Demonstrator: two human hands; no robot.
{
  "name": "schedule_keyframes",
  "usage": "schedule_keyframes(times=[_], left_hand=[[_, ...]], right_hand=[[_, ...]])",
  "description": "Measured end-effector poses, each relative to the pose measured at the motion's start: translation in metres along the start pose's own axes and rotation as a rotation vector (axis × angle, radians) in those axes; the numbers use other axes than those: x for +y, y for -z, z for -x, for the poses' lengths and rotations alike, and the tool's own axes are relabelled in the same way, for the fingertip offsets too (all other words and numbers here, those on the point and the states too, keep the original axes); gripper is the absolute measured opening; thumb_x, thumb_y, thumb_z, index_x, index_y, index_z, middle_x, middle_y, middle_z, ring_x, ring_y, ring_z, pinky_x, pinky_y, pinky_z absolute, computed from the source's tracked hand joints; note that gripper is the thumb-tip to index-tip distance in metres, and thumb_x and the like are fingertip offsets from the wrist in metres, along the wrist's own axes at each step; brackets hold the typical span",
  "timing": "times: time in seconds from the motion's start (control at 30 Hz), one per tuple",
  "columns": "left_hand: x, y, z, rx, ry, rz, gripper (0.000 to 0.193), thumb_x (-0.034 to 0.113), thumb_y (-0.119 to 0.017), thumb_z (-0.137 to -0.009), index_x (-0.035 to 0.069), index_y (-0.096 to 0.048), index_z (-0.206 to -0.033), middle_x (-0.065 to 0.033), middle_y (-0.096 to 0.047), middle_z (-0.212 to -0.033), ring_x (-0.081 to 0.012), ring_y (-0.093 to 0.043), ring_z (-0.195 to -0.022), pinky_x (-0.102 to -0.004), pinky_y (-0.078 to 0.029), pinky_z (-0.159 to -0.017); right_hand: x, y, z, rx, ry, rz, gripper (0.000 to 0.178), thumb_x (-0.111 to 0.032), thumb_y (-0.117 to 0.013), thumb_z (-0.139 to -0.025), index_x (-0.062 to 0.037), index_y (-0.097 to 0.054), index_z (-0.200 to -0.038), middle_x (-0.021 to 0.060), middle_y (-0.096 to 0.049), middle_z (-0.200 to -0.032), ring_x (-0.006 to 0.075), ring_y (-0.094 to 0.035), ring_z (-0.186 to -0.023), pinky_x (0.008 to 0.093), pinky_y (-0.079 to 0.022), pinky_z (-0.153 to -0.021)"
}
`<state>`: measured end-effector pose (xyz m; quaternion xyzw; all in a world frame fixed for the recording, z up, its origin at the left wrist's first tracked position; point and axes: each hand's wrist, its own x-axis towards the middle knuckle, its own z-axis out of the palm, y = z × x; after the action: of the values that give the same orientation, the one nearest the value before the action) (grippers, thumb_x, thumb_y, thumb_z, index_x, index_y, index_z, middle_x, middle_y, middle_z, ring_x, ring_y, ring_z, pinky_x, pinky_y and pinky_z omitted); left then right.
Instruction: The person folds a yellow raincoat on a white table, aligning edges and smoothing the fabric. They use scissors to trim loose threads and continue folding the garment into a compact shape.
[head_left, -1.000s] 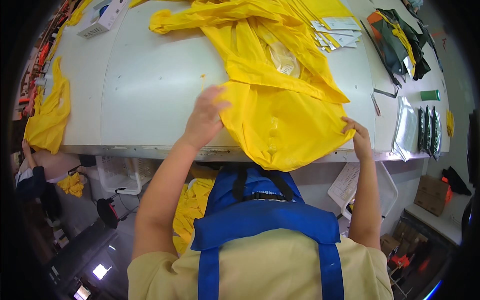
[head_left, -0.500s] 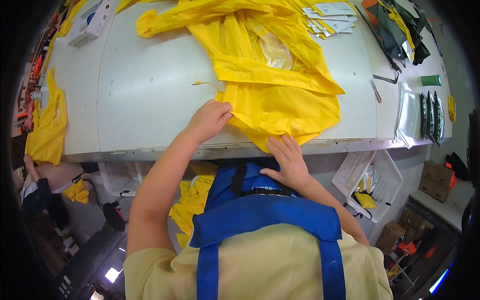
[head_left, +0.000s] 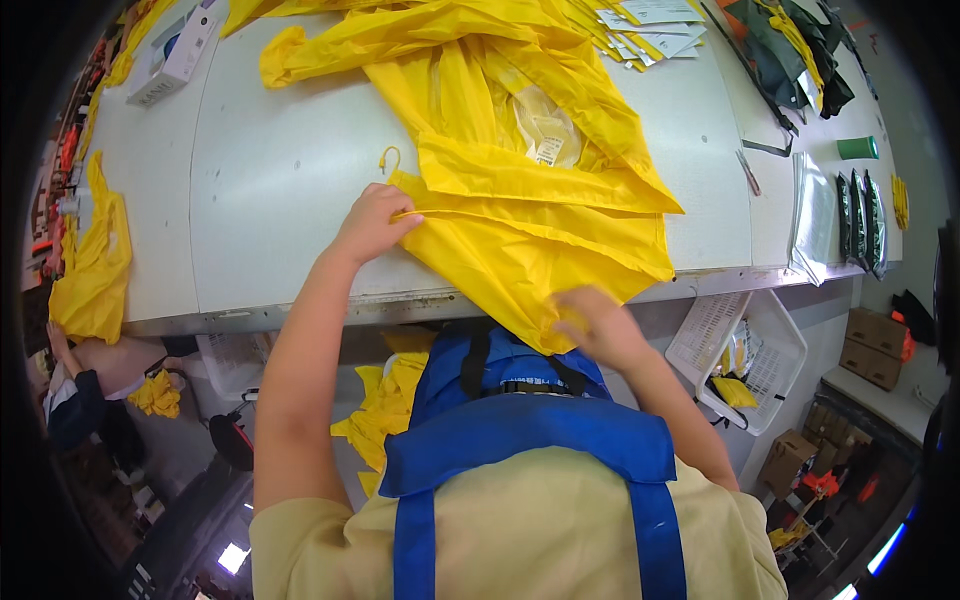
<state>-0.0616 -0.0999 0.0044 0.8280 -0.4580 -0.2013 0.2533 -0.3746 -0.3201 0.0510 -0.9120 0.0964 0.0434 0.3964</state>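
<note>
- The yellow garment [head_left: 530,185] lies spread and creased on the white tabletop [head_left: 270,180], its lower end coming to a point that hangs past the near edge.
- The left hand [head_left: 375,225] is closed in a pinch, thumb against fingers, on the garment's left border, a little in from the near edge.
- The right hand [head_left: 603,328] is blurred beside the hanging point, just off the near edge; its fingers look partly spread, and I cannot tell whether they have hold of the cloth.
- A thin yellow cord [head_left: 389,158] curls on the tabletop just beyond the left hand.
- A clear patch [head_left: 547,125] with a white label shows among the garment's folds, farther from the near edge.
- Toward the tabletop's right edge lie red-handled snips [head_left: 749,173], clear plastic sheets [head_left: 811,215] reaching the near edge, dark packets [head_left: 862,220] side by side, and a green cylinder [head_left: 858,148].
- By the left edge, a co-worker's hand [head_left: 60,338] is at the lower end of another yellow piece [head_left: 95,275].
</note>
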Motion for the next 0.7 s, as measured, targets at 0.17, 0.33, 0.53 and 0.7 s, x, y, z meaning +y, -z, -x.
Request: schedule_keyframes(times=[0.17,0.33,0.53,0.7], left_hand=[[-0.017,0.011,0.02,-0.112,0.045,0.032,0.015,0.019,-0.065,-0.08,0.004,-0.062,-0.077,-0.0086,-0.059,-0.089,-0.0294,-0.052,-0.095,-0.0376,-0.044,-0.083],[0.036,-0.013,0.011,0.304,0.059,-0.398,0.013,0.011,-0.062,-0.076,0.005,-0.065,-0.087,-0.0101,-0.061,-0.093,-0.0307,-0.054,-0.099,-0.0416,-0.044,-0.085],[0.109,-0.098,0.007,0.011,-0.338,-0.13,0.042,0.027,-0.066,-0.076,0.011,-0.06,-0.115,-0.0148,-0.051,-0.123,-0.032,-0.046,-0.118,-0.0441,-0.036,-0.101],[0.125,-0.112,0.02,-0.023,-0.186,-0.221,0.068,0.045,-0.073,-0.068,0.02,-0.053,-0.128,-0.0111,-0.043,-0.133,-0.032,-0.037,-0.126,-0.0483,-0.027,-0.106]], right_hand=[[0.074,0.039,0.01,0.448,-0.228,0.053,0.053,-0.011,-0.07,-0.071,-0.0113,-0.052,-0.12,0.0115,-0.053,-0.127,0.0374,-0.036,-0.129,0.0439,-0.031,-0.104],[0.136,0.071,0.026,0.288,-0.088,0.208,0.032,0.002,-0.059,-0.073,-0.0092,-0.061,-0.103,0.0094,-0.06,-0.115,0.0358,-0.048,-0.118,0.0413,-0.04,-0.097],[0.142,0.101,-0.002,0.092,0.042,0.195,0.026,0.009,-0.05,-0.072,-0.0042,-0.062,-0.091,0.0129,-0.063,-0.096,0.0318,-0.057,-0.097,0.0408,-0.046,-0.086],[0.098,0.127,-0.042,0.132,-0.315,0.474,0.019,0.001,-0.052,-0.077,-0.0046,-0.063,-0.092,0.0136,-0.063,-0.095,0.0318,-0.057,-0.098,0.0414,-0.045,-0.086]])
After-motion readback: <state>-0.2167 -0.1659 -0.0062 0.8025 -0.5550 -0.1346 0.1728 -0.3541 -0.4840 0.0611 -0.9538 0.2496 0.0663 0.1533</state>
